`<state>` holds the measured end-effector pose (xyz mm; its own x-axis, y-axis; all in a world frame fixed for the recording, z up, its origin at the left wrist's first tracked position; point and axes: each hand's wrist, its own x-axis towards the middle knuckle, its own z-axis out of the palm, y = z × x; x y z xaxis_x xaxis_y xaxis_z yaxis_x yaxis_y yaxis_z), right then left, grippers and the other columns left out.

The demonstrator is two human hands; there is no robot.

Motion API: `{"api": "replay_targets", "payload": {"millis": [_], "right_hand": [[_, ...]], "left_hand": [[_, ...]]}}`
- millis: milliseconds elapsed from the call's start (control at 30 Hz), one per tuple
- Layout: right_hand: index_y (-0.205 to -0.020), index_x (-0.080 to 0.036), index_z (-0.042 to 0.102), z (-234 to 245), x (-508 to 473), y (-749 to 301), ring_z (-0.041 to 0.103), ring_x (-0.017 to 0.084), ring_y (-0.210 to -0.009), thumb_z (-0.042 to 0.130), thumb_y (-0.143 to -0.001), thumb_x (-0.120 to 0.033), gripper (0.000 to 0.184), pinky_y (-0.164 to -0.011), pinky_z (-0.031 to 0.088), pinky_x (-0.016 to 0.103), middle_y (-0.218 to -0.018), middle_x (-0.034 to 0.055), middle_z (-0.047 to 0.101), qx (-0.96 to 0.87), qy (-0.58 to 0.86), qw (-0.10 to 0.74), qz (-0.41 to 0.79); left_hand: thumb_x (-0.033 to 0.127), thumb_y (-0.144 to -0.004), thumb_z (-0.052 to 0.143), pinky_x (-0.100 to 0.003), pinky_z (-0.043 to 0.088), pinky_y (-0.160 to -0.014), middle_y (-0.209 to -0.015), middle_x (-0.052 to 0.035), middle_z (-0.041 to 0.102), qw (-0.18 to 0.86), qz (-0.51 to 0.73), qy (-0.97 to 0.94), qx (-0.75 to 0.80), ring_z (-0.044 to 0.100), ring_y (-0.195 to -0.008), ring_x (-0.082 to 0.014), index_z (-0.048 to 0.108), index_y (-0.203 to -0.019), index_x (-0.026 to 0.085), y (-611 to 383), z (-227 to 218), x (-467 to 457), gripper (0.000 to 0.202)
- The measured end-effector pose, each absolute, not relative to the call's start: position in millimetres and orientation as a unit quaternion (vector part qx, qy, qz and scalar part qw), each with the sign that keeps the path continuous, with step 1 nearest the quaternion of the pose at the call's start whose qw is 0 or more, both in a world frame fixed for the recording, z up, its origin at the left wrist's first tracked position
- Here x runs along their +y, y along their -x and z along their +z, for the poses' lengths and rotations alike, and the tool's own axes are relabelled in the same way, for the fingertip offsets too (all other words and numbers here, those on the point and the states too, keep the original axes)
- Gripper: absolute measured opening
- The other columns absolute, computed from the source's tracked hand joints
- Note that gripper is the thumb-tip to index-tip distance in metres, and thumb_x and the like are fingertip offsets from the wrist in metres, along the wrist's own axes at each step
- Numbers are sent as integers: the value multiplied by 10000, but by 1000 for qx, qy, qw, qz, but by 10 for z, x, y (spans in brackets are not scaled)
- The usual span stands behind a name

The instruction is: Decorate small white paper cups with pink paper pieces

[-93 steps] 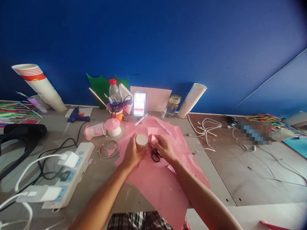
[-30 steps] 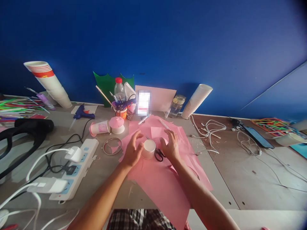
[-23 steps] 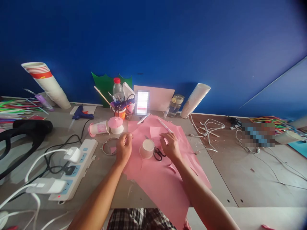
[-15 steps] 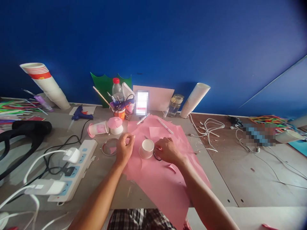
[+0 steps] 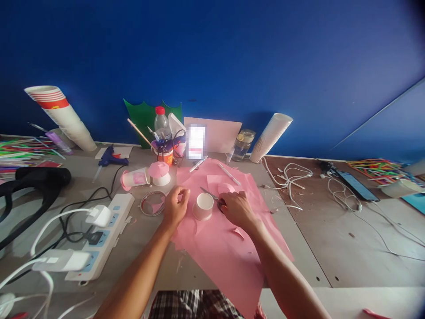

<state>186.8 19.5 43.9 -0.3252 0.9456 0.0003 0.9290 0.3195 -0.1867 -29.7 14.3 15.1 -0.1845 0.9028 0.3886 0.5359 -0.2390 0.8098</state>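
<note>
Between left hand (image 5: 175,207), pinched shut, and right hand (image 5: 235,209), grasping scissors (image 5: 211,196): white cup (image 5: 203,206) on pink paper (image 5: 219,252).

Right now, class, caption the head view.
Right hand grips black-handled scissors beside a small white paper cup on pink sheet paper.

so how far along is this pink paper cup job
Looks done: a pink-decorated cup lies on its side. In hand: the right hand grips the scissors on the pink paper; the left hand curls beside the white cup. Left: that cup is bare, no pink on it yet.
</note>
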Motion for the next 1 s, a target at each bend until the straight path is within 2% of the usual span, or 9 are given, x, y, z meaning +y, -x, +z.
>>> {"api": "replay_targets", "payload": {"millis": [133, 267, 333, 433, 533, 600, 700, 833, 1000], "right_hand": [[-941, -222, 606, 453, 267, -1974, 585, 193, -744, 520, -775, -199, 188, -703, 343, 316, -786, 20, 668, -775, 593, 118, 183], [-892, -224, 632, 483, 315, -2039, 563, 171, -700, 529, -773, -248, 159, -648, 395, 295, -770, 14, 655, -715, 598, 229, 280], [-855, -200, 638, 484, 333, -2043, 544, 160, -684, 543, -772, -290, 154, -630, 410, 293, -781, 27, 648, -678, 588, 304, 320], [-877, -171, 634, 462, 353, -2032, 505, 138, -649, 579, -767, -351, 218, -586, 402, 275, -759, 31, 613, -615, 554, 403, 391], [-926, -173, 624, 447, 359, -2020, 465, 115, -630, 612, -769, -363, 248, -564, 377, 254, -732, 9, 564, -563, 495, 467, 468], [-923, -184, 628, 459, 351, -2009, 440, 105, -619, 622, -777, -354, 224, -566, 363, 250, -706, -6, 533, -545, 457, 489, 505], [-900, -192, 646, 501, 326, -1980, 415, 100, -601, 653, -771, -347, 202, -567, 351, 255, -663, -18, 495, -531, 416, 487, 555], [-971, -193, 651, 526, 292, -1933, 426, 105, -589, 693, -734, -342, 283, -567, 358, 267, -663, -16, 508, -516, 388, 443, 622], [-938, -220, 646, 525, 263, -1922, 480, 111, -671, 707, -659, -238, 287, -669, 408, 276, -740, -23, 543, -508, 405, 443, 618]], "left_hand": [[379, -848, 489, -257, 455, -670, -770, -20, 620, 229, 500, -605, 576, 591, -760, -157, 567, -777, 194, 287, 172, 118, 212], [453, -882, 426, -271, 464, -730, -809, -25, 632, 291, 492, -594, 566, 593, -801, -163, 578, -779, 193, 284, 241, 79, 319], [528, -871, 415, -299, 469, -794, -888, -46, 641, 341, 486, -596, 541, 599, -876, -185, 593, -857, 191, 285, 273, 59, 381], [631, -783, 511, -351, 453, -901, -1063, -88, 615, 433, 469, -605, 476, 579, -1026, -231, 558, -1056, 194, 278, 295, 29, 517], [602, -689, 657, -395, 387, -1010, -1284, -122, 506, 500, 434, -611, 434, 473, -1216, -280, 451, -1254, 214, 254, 294, -4, 716], [529, -658, 725, -422, 338, -1056, -1373, -122, 422, 522, 408, -617, 424, 392, -1295, -299, 351, -1354, 238, 234, 295, -23, 842], [422, -666, 751, -444, 291, -1090, -1397, -112, 392, 521, 382, -635, 424, 352, -1324, -300, 256, -1415, 262, 213, 309, -42, 912], [347, -701, 728, -427, 277, -1109, -1416, -106, 397, 483, 365, -661, 443, 348, -1332, -286, 283, -1405, 251, 199, 310, -45, 838], [341, -712, 702, -410, 375, -1044, -1370, -103, 474, 452, 343, -678, 467, 441, -1263, -288, 358, -1363, 215, 176, 268, -25, 747]]}}
